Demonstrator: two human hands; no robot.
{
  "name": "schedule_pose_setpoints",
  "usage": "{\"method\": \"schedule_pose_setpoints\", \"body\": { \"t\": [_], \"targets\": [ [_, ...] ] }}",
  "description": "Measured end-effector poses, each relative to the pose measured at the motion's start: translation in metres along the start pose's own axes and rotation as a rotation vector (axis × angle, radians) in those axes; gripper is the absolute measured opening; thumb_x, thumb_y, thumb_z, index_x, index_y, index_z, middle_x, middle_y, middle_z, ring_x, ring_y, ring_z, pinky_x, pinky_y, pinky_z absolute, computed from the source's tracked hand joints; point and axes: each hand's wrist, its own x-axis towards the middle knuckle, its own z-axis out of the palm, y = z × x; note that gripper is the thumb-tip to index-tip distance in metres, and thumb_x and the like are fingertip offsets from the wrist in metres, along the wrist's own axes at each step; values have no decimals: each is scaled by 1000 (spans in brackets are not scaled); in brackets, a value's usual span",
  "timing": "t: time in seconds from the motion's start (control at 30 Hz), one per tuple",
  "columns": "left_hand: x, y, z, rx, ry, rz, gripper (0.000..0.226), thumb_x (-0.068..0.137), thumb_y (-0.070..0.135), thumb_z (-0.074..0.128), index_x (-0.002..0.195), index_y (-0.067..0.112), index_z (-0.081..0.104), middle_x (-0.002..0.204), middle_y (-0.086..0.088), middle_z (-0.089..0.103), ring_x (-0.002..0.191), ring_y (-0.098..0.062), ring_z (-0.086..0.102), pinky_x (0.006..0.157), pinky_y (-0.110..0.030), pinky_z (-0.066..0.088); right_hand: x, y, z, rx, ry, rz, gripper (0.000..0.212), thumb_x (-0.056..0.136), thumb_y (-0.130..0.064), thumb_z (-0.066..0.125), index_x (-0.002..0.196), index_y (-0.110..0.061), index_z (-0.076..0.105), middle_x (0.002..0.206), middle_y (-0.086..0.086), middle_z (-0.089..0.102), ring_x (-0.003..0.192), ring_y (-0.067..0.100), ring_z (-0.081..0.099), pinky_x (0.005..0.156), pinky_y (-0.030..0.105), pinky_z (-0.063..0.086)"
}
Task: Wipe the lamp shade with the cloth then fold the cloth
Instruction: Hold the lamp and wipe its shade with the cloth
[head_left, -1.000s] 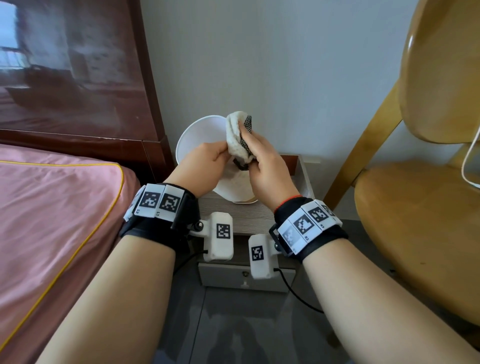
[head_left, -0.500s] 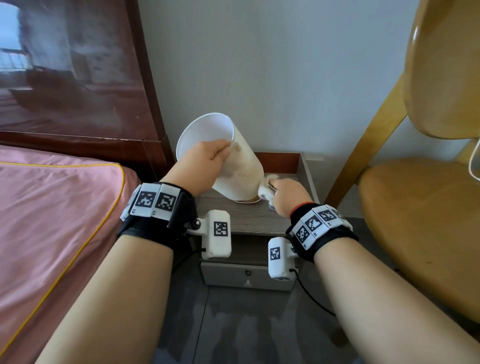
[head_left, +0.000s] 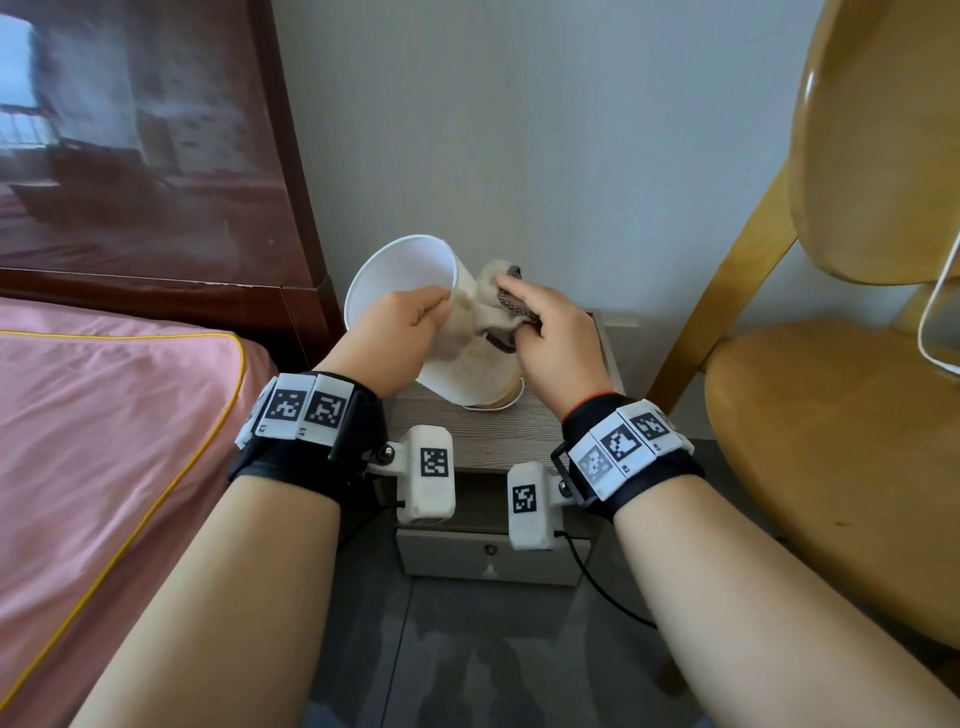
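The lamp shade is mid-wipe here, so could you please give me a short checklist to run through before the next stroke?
1. Left hand steadies the lamp shade at its upper rim: ok.
2. Right hand grips the cloth: ok.
3. Cloth touches the shade's outer wall: ok, pressed against the upper right side.
4. Shade upright: not ok, it leans toward the bed.
5. Lamp base seated on the nightstand: cannot tell, the shade hides most of it.
6. Soiled patches gone: not ok, brownish marks show on the near wall.
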Motion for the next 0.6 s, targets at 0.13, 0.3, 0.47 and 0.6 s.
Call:
{"method": "schedule_pose_setpoints", "body": {
  "t": [0.13, 0.3, 0.47, 0.6],
  "targets": [
    [1, 2, 0, -35, 13, -3, 31, 103, 19, 37, 99, 0, 62, 68, -9, 50, 60, -16, 39, 49, -16, 30, -3, -13, 7, 137, 51, -117, 53, 74, 9, 50, 118, -17, 66, 115, 3, 67, 109, 15, 62, 96, 22, 46],
    [1, 1, 0, -66, 15, 7, 29, 102, 16, 38, 101, 4, 65, 73, -7, 58, 63, -15, 43, 57, -21, 35, -12, -11, 25, 137, 25, -117, 46, 70, 7, 60, 112, -13, 66, 110, 2, 53, 103, 11, 54, 92, 13, 41],
    [3, 1, 1, -49, 6, 12, 28, 100, 13, 40, 82, 3, 59, 59, 2, 45, 52, -11, 36, 49, -18, 32, -16, -3, 32, 89, 12, -188, 34, 66, 9, 61, 94, -11, 66, 99, -2, 47, 92, 15, 52, 83, 13, 42],
    [3, -1, -1, -17, 21, -3, 30, 101, 17, 39, 79, 12, 57, 59, 0, 45, 54, -13, 37, 49, -14, 31, -19, 11, 35, 19, -90, -66, 35, 67, 9, 57, 89, -17, 69, 97, -4, 50, 92, 16, 54, 81, 19, 44]
  ]
}}
